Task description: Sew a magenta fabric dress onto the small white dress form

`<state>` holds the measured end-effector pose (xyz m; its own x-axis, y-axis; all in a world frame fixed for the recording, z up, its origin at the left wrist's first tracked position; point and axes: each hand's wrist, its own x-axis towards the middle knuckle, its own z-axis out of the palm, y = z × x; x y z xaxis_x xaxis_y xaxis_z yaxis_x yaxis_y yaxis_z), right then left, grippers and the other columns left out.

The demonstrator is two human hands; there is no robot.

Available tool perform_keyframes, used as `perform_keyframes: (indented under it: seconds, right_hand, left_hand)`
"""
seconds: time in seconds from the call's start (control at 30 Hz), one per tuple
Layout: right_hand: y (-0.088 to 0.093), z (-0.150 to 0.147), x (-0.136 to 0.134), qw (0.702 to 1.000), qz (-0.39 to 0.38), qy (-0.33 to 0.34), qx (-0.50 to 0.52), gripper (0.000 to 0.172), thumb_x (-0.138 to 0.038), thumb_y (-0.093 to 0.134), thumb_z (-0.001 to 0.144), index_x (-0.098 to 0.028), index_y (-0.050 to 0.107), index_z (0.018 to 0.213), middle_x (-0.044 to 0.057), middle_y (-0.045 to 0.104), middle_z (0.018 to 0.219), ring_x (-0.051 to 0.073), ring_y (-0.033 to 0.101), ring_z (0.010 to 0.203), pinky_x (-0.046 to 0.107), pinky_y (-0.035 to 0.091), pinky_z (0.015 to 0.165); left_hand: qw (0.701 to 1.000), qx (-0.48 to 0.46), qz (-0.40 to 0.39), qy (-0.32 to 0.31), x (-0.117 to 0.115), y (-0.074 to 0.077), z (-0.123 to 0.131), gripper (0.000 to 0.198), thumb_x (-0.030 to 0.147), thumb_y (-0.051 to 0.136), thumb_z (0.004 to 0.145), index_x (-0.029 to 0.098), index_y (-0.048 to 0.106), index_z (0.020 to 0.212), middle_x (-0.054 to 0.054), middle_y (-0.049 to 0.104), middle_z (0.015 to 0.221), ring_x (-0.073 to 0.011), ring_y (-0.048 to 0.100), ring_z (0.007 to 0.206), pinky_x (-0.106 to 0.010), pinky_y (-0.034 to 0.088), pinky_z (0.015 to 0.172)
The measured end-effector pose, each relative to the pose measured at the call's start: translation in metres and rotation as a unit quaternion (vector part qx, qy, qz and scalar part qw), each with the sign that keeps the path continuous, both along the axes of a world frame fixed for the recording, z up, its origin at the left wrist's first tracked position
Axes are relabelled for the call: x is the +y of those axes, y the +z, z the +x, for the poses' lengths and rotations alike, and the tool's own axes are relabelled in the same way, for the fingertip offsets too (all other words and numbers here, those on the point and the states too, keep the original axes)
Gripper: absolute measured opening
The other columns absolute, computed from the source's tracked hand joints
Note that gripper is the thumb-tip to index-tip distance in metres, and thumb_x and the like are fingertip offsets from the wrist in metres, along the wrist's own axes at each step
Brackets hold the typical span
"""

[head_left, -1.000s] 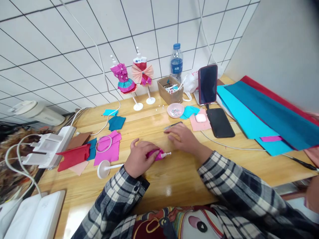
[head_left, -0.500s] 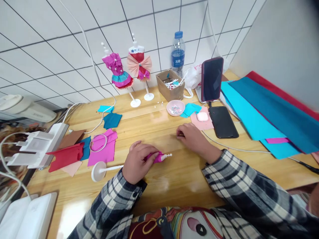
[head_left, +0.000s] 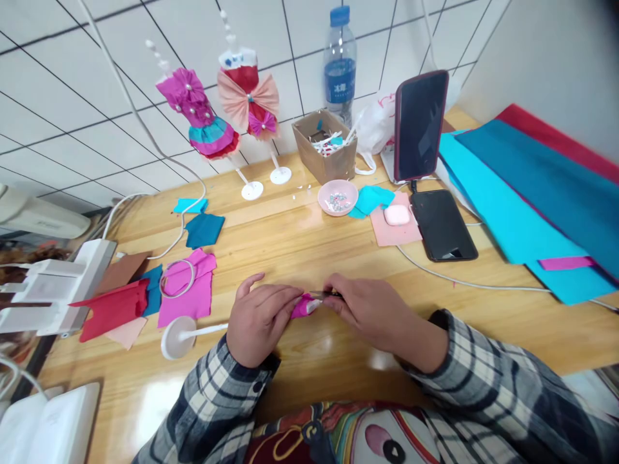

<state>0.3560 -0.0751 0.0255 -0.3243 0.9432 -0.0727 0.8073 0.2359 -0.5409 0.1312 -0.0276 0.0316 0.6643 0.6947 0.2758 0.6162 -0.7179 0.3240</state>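
My left hand (head_left: 264, 319) is closed around a miniature dress form (head_left: 312, 305) wrapped in magenta fabric or paper. The form lies sideways; its white stem and round base (head_left: 178, 338) stick out to the left. My right hand (head_left: 360, 306) pinches a thin, dark pointed tool (head_left: 331, 294), whose exact kind is mostly hidden by the fingers. Its tip points left and meets, or nearly meets, the neck end of the form. Two dressed miniature forms stand by the wall, one in a magenta-and-blue dress (head_left: 193, 106), the other with a peach bow (head_left: 249, 98).
At the back are a cardboard box (head_left: 316, 158), a pink bowl of beads (head_left: 337, 188) and a water bottle (head_left: 340, 71). Phones (head_left: 442, 225), a cable and coloured sheets (head_left: 536, 180) lie right. Magenta scraps (head_left: 198, 299) and a power strip (head_left: 72, 283) are left.
My right hand has come down and left with the pointed tool, up to the form's neck end. My left hand keeps its hold. The camera view has shifted slightly.
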Motion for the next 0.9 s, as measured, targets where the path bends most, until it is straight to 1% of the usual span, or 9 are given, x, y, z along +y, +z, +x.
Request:
perform_keyframes:
  seconds: [0.1,0.2,0.57,0.9]
  right_hand:
    - [-0.0005,-0.002,0.0012,1.0,0.009,-0.011,-0.008,0.03,-0.047,0.037,0.099,-0.023,0.053,0.106,0.002,0.071,0.088,0.019,0.065,0.073,0.028,0.025,0.055]
    - [0.0012,-0.0016,0.0022,1.0,0.004,-0.018,-0.011,0.03,-0.049,0.039,0.098,-0.024,0.055,0.104,0.001,0.071,0.085,0.019,0.065,0.071,0.028,0.024,0.054]
    - [0.0037,-0.007,0.0045,0.999,-0.017,-0.027,0.019,0.021,-0.041,0.045,0.097,-0.023,0.056,0.098,0.0,0.072,0.086,0.017,0.065,0.071,0.028,0.026,0.055]
    - [0.0072,-0.0076,0.0042,0.999,-0.019,-0.029,0.01,0.021,-0.041,0.047,0.096,-0.023,0.057,0.099,0.0,0.072,0.087,0.017,0.065,0.073,0.028,0.027,0.055]
  left_hand:
    - [1.0,0.001,-0.002,-0.002,0.0002,-0.001,-0.0002,0.015,0.018,0.055,0.091,0.023,0.067,0.098,0.0,0.076,0.092,-0.015,0.07,0.082,-0.041,0.032,0.102]
    - [1.0,0.0,-0.002,-0.003,0.0005,-0.0008,-0.0005,0.014,0.018,0.055,0.091,0.023,0.066,0.099,-0.001,0.076,0.092,-0.0152,0.07,0.082,-0.041,0.032,0.103]
    - [1.0,-0.005,-0.001,0.0,0.0006,-0.001,0.0005,0.014,0.019,0.055,0.091,0.024,0.067,0.098,0.0,0.076,0.091,-0.0156,0.07,0.082,-0.043,0.03,0.104]
    - [1.0,-0.001,0.0,0.005,-0.0006,-0.0006,0.0008,0.015,0.02,0.055,0.091,0.024,0.067,0.097,-0.001,0.076,0.092,-0.0159,0.07,0.083,-0.043,0.029,0.105]
